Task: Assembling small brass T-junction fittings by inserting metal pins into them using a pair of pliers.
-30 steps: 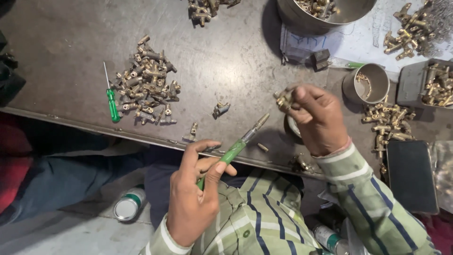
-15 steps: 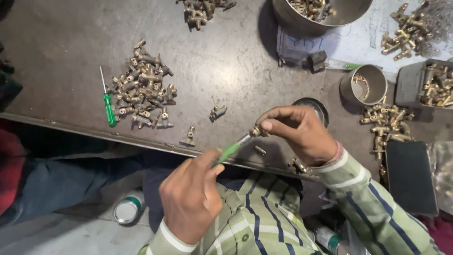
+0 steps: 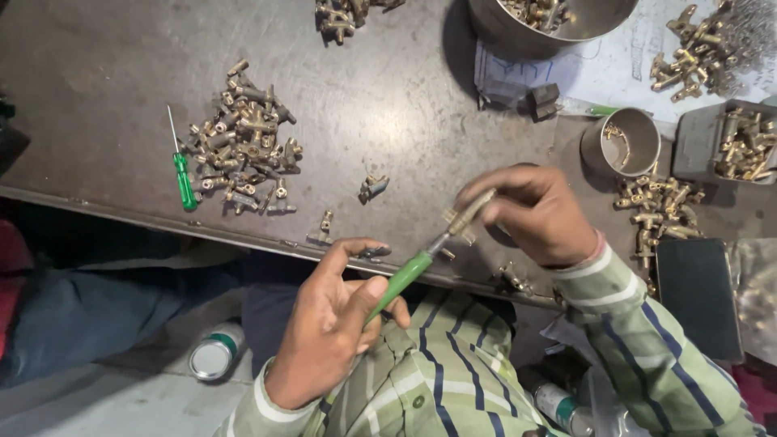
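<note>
nearest the camera, the left hand is wrapped around the green handle of a screwdriver, thumb along the top, fingers curled under; the grip is closed on the tool. its thin metal shaft runs up and to the right into a small brass fitting, which the right hand pinches between thumb and fingertips, just above the near edge of the dark metal table. the fitting looks hard, stiff and light for its size, with smooth turned faces that could slip; the cross arms and the square body seem the surest places to hold, as the fingers do now.

a few loose brass pieces lie just beyond on the table edge. further left sits a pile of brass fittings with a second green screwdriver touching its left side. to the right are a small metal cup, more fittings beside it, a dark flat slab, and a grey tray of parts. at the far edge stands a large steel bowl holding more brass.
</note>
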